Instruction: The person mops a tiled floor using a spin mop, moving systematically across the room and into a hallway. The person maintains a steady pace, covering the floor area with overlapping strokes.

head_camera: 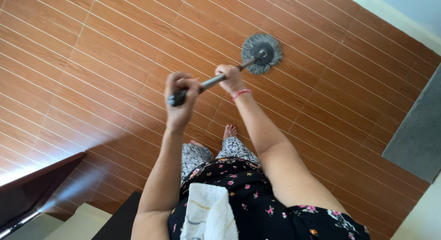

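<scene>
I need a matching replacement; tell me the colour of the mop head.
The mop head is grey, with a dark centre hub; the head view shows it on the floor.

Black floral top (257, 198), patterned trousers (234, 148), pink wristband (240, 93).

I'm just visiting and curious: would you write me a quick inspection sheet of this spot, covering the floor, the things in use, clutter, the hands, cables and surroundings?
Surface: floor of reddish-brown wood-look planks with pale joints.
Job's things: mop with a round grey stringy head flat on the floor and a metal handle with a dark end grip.
Clutter: white cloth tucked at the person's waist.
Hands: left hand closed round the handle's dark end; right hand, with a pink band at the wrist, closed round the handle lower down.
Cables: nothing seen.
Surroundings: grey mat at the right edge; dark furniture edge at lower left; pale wall base at upper right.
</scene>
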